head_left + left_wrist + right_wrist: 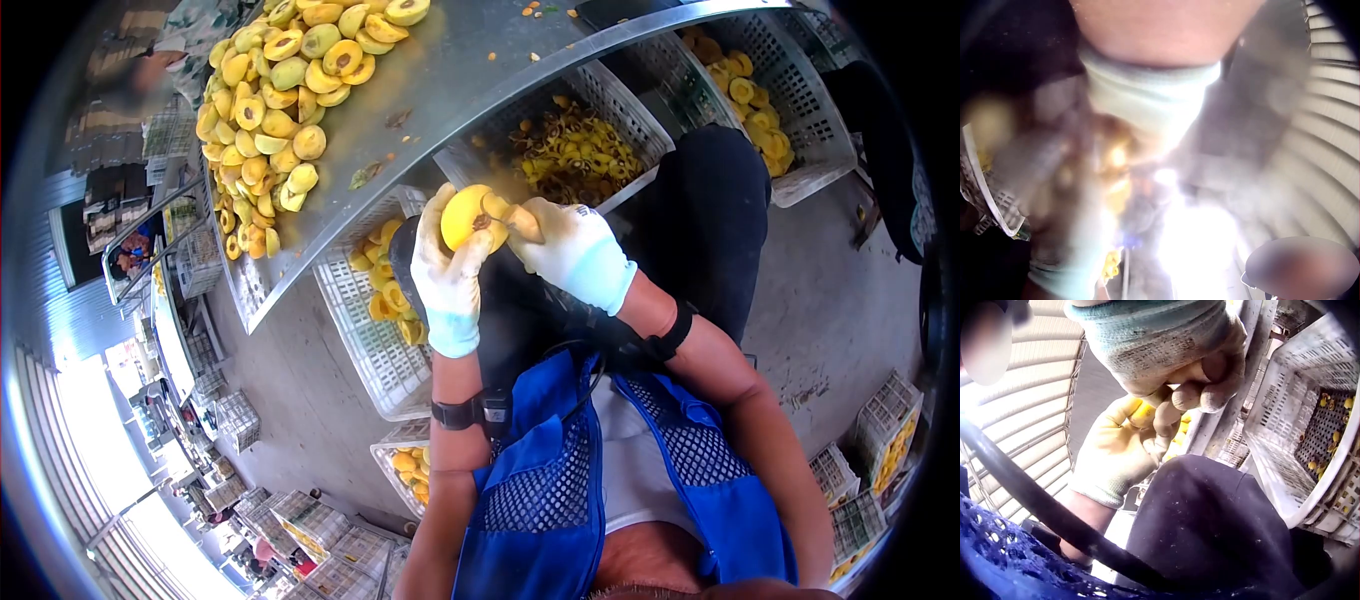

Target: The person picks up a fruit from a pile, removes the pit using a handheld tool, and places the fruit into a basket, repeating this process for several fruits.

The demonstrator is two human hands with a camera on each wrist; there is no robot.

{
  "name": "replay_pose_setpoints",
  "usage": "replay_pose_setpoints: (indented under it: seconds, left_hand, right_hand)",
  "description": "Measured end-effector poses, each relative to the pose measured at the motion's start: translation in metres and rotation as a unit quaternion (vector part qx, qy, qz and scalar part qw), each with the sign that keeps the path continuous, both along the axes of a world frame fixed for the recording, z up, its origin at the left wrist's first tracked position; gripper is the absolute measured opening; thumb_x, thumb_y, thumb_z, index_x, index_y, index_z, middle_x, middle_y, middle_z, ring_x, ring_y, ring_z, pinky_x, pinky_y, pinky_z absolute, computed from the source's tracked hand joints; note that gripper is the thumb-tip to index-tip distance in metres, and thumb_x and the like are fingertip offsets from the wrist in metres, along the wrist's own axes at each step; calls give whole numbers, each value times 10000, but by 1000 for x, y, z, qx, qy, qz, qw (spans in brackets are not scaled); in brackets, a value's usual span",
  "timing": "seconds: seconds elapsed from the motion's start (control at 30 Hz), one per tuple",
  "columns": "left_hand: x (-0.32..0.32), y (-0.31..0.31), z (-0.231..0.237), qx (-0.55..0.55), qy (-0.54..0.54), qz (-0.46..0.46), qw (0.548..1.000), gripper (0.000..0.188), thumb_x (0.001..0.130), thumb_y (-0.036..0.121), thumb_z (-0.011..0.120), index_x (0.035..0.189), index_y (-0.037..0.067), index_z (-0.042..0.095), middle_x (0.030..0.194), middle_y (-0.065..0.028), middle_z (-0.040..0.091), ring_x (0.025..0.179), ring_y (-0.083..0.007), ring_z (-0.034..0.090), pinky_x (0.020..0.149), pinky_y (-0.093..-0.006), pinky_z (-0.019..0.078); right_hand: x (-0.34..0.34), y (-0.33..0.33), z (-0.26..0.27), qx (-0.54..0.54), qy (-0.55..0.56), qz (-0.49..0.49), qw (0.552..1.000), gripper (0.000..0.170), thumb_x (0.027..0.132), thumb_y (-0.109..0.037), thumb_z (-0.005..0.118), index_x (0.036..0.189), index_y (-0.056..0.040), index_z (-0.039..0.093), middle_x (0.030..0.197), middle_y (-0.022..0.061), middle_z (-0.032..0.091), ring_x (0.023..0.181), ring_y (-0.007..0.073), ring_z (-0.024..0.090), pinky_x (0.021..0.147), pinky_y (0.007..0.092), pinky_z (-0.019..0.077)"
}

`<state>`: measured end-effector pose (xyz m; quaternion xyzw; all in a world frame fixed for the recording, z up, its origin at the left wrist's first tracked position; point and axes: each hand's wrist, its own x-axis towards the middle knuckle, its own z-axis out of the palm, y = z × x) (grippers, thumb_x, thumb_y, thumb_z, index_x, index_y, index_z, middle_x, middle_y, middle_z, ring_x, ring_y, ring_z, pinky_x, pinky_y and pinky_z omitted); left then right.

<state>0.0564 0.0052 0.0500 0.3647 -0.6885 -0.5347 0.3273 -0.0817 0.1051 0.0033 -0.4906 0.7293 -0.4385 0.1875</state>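
In the head view my gloved left hand (450,262) holds a yellow peach half (464,217) between thumb and fingers, with a brown pit area on its right side. My gloved right hand (575,250) grips a small pitting tool by its tan handle (526,226), its tip right at the brown area. The right wrist view shows the right hand's curled fingers (1187,397) close over the left hand (1116,447), with a piece of the yellow peach (1142,415) between them. Glare and blur cover most of the left wrist view; a glove cuff (1147,87) shows there.
Peach halves (285,75) lie heaped on the metal table (430,90). Beneath its edge stand a crate (640,115) with yellow and brown scraps, another crate (815,150) of peach pieces at right, and a white crate (375,370) of halves at left. My knees are between them.
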Motion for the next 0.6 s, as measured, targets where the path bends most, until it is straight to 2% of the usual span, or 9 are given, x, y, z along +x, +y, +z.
replay_pose_setpoints:
  seconds: [0.07, 0.17, 0.23, 0.37, 0.47, 0.53, 0.6]
  left_hand:
    - [0, -1, 1, -28, -26, 3, 999, 546, 897, 92, 709, 1397, -80, 574, 1308, -168, 637, 1167, -233, 658, 1048, -350, 530]
    - [3, -2, -4, -52, -47, 21, 997, 524, 884, 114, 723, 1355, -83, 606, 1273, -167, 659, 1135, -235, 668, 1028, -348, 530]
    - [2, 0, -4, -44, -44, 42, 997, 538, 859, 173, 756, 1322, -73, 633, 1230, -166, 686, 1112, -238, 668, 1019, -349, 518]
    - [3, 1, -7, -79, -64, 47, 994, 510, 854, 149, 747, 1303, -72, 647, 1210, -175, 695, 1103, -247, 673, 1012, -344, 517]
    - [3, 2, -6, -125, -123, 53, 983, 477, 864, 112, 726, 1297, -74, 650, 1207, -176, 703, 1098, -244, 682, 1005, -344, 525]
    - [-1, 6, 4, -166, -178, 57, 968, 442, 888, 65, 695, 1299, -89, 643, 1204, -167, 712, 1093, -231, 693, 992, -349, 544]
    - [-6, 17, 25, -146, -124, 40, 981, 426, 897, 74, 689, 1284, -99, 646, 1187, -176, 721, 1073, -231, 699, 996, -346, 544]
  right_hand:
    - [-3, -1, 1, 39, 29, -4, 999, 250, 930, -317, 680, 946, -77, 615, 751, 175, 703, 723, 401, 714, 650, 503, 569]
    - [-3, -1, -4, 40, 48, -9, 998, 194, 957, -262, 685, 929, -87, 604, 717, 155, 657, 636, 396, 662, 567, 492, 524]
    - [-5, -1, -9, 30, 65, -8, 997, 192, 960, -262, 668, 942, -88, 587, 715, 155, 657, 629, 400, 660, 552, 500, 516]
    - [-7, 0, -11, 4, 104, -14, 994, 183, 965, -252, 638, 945, -88, 562, 711, 155, 658, 618, 393, 663, 539, 509, 508]
    - [-8, -2, -11, 42, 99, -3, 994, 164, 952, -235, 634, 948, -84, 569, 747, 157, 686, 642, 397, 678, 560, 516, 518]
    - [-12, -9, -35, 106, 131, 0, 986, 155, 950, -223, 627, 971, -76, 583, 771, 160, 702, 662, 403, 686, 587, 514, 528]
    - [-18, -13, -47, 159, 130, -9, 979, 172, 936, -220, 629, 1007, -64, 612, 818, 174, 729, 712, 422, 700, 642, 509, 546]
